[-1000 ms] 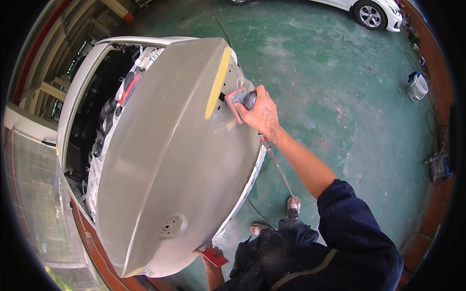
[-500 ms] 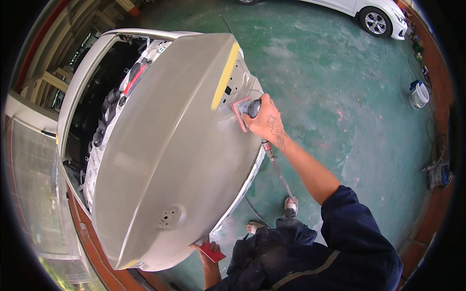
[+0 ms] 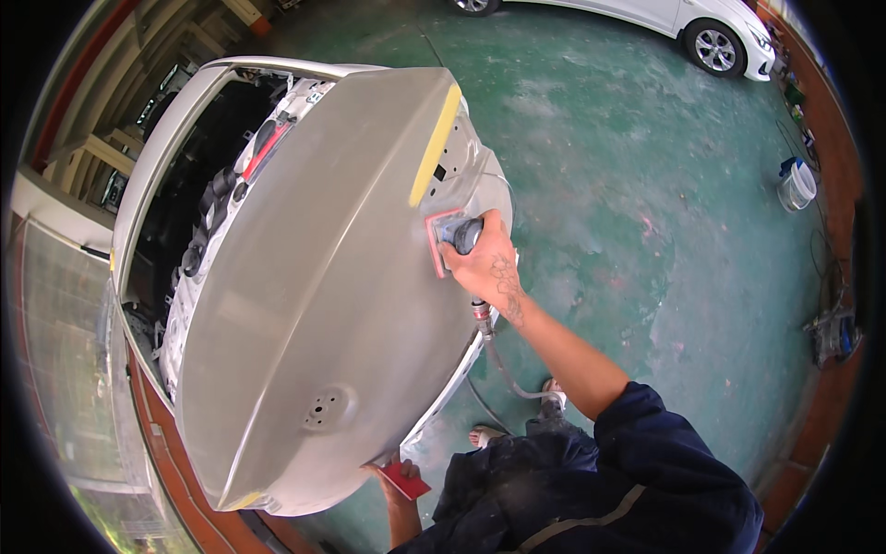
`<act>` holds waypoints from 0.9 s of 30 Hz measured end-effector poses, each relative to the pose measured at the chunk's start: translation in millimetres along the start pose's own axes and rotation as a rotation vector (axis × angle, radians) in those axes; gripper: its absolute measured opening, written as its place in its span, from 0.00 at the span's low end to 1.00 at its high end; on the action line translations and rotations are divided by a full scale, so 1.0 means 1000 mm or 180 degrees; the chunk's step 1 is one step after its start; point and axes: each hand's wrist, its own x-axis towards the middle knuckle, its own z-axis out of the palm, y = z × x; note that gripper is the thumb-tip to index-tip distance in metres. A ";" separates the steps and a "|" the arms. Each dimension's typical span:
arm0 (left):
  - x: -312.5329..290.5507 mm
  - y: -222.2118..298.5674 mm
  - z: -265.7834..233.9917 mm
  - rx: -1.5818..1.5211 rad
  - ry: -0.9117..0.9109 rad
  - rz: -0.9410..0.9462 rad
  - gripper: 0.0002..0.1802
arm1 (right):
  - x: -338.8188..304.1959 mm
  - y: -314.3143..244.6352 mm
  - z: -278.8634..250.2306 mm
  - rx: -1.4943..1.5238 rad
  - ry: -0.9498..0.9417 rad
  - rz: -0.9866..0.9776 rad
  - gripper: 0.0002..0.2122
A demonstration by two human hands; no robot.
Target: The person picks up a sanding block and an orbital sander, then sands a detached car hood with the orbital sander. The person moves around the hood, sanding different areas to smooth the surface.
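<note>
My right hand (image 3: pixel 487 268) is wrapped round the dark top of an air sander (image 3: pixel 467 234). Its pink-edged pad lies against the grey-beige car body panel (image 3: pixel 305 249), a little below a strip of yellow tape (image 3: pixel 436 146). From the sander a hose (image 3: pixel 498 355) hangs down toward my feet. At the panel's lower edge, my left hand (image 3: pixel 401 491) grips a flat red pad (image 3: pixel 406 480), its fingers curled over it. A recess with several small holes (image 3: pixel 325 407) shows low on the panel.
The white body shell (image 3: pixel 166 157) has an opening along the panel's left side. A white car (image 3: pixel 637 14) stands at the back on the green floor (image 3: pixel 628 185). At the right are a white bucket (image 3: pixel 796 188) and a machine (image 3: pixel 833 334) near the wall.
My right hand and the sander have moved left and down across the panel, and the hose has swung with them. The left hand stays at the lower edge with the red pad.
</note>
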 end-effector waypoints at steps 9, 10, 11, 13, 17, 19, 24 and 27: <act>-0.011 -0.001 0.031 0.0157 0.0236 0.0058 0.37 | -0.095 -0.008 0.022 -0.0256 -0.0997 -0.0643 0.28; -0.012 0.000 0.032 0.0142 0.0228 0.0074 0.36 | -0.094 -0.007 0.021 -0.0245 -0.0944 -0.0630 0.28; -0.010 -0.001 0.024 0.0124 0.0148 0.0069 0.35 | -0.092 -0.005 0.020 -0.0241 -0.0896 -0.0615 0.28; -0.011 0.001 0.011 0.0107 0.0102 0.0069 0.35 | -0.060 0.001 0.018 -0.0137 -0.0471 -0.0557 0.28; -0.009 0.000 0.011 0.0144 0.0070 0.0018 0.36 | -0.029 -0.005 0.005 -0.0185 -0.0262 -0.0337 0.29; -0.006 0.000 0.015 0.0161 0.0064 -0.0018 0.37 | -0.038 -0.004 0.005 -0.0229 -0.0345 -0.0376 0.29; -0.008 0.001 0.029 0.0013 0.0210 -0.0139 0.38 | -0.065 0.003 0.017 -0.0350 -0.0468 -0.0595 0.29; -0.008 0.002 0.019 -0.0122 0.0126 -0.0142 0.38 | -0.041 -0.007 0.014 -0.0292 -0.0264 -0.0440 0.29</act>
